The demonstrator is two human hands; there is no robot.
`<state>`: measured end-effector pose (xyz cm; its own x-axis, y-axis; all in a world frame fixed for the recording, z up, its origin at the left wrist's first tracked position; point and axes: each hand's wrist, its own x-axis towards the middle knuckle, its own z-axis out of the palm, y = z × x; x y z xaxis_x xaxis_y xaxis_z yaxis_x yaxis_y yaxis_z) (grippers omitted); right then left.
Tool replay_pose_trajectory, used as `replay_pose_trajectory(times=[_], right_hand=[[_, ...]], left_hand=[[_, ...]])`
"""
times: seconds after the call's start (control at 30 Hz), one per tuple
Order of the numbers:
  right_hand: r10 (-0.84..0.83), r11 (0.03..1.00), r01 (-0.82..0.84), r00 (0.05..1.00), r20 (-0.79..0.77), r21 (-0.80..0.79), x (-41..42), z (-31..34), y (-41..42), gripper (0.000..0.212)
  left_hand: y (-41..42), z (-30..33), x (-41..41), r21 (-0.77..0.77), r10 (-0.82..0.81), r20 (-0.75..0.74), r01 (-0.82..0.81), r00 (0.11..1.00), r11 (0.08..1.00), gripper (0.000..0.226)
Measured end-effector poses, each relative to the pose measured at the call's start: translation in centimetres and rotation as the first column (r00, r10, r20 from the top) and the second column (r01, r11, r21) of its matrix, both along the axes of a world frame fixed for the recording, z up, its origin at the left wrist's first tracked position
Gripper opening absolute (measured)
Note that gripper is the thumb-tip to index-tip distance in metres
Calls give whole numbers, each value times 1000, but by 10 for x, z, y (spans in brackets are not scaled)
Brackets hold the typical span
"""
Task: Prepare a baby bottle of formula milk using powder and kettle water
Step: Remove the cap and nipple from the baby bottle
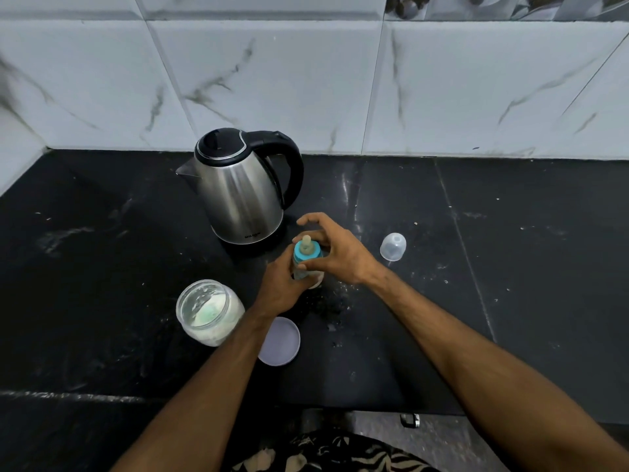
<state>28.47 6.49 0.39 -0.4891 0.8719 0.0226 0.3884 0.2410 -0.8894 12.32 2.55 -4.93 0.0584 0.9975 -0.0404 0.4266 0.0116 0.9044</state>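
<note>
Baby bottle (308,267) with blue collar, held upright on the black tabletop (510,267).
Left hand (282,289) wraps its body; right hand's (337,252) grip pinches the collar beside the steel kettle (238,189).

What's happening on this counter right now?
A person is holding a baby bottle upright on the black counter: the left hand grips its body while the right hand pinches the blue teat ring. An open powder jar, its lid, a kettle and the clear cap stand nearby.
</note>
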Motion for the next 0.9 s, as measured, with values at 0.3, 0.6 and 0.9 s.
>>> replay_pose_trajectory(times=[0.3, 0.6, 0.9], right_hand=[[-371, 909, 361, 928, 12, 209, -22, -10, -29, 81], [-291, 939, 307, 949, -120, 156, -15, -12, -28, 56], [-87, 992, 77, 991, 98, 99, -2, 1, -15, 87]], left_hand=[[0, -5, 3, 64, 0, -24, 1, 1000, 998, 64], [0, -4, 2, 38, -3, -2, 4, 1000, 999, 61], [0, -4, 2, 43, -3, -16, 3, 1000, 999, 57]])
